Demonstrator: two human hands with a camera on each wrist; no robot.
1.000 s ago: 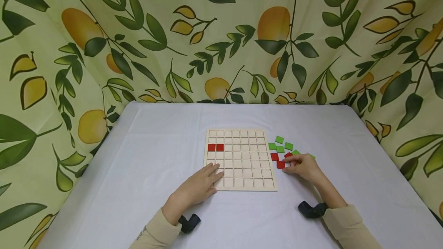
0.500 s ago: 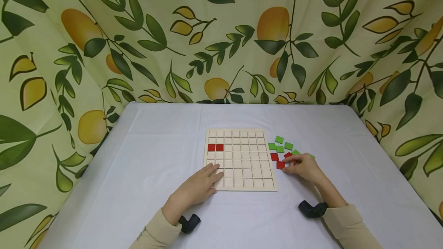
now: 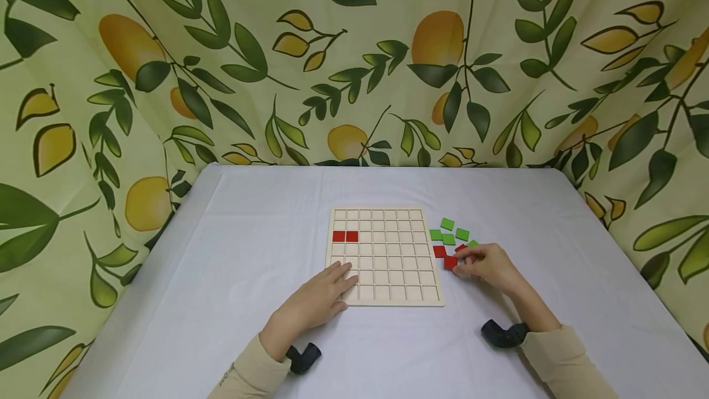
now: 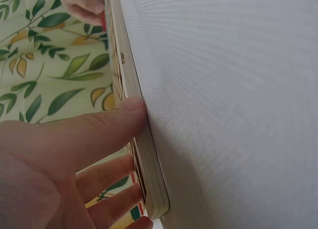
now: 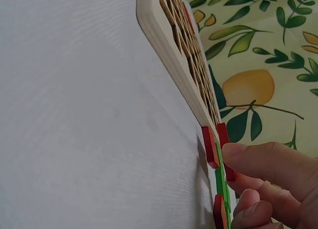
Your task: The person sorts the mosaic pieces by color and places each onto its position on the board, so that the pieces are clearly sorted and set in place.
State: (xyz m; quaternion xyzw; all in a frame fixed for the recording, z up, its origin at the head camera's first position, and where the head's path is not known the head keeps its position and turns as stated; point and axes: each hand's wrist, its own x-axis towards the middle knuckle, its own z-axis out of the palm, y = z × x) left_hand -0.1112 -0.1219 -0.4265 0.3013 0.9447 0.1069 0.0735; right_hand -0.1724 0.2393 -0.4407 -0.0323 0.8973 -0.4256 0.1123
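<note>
A pale wooden grid board (image 3: 390,273) lies on the white-covered table, with two red square tiles (image 3: 345,236) side by side in its third row from the back. My left hand (image 3: 316,300) rests on the board's near left corner. Its fingers are straight on top, and the thumb (image 4: 131,110) lies against the near edge. Off the board's right side, my right hand (image 3: 490,268) pinches a red square tile (image 3: 451,263), slightly tilted, between thumb and fingers. Close by are another red tile (image 3: 439,252) and a third one (image 3: 460,248) partly hidden by that hand.
Several green square tiles (image 3: 448,239) lie loose right of the board, beyond the red ones. A patterned curtain (image 3: 354,60) hangs behind the table (image 3: 249,202). Black devices are strapped to the left wrist (image 3: 303,359) and right wrist (image 3: 503,334).
My right hand has shifted slightly, and the red tile at its fingertips has moved a little up and right and now tilts. The left hand has stayed in place.
</note>
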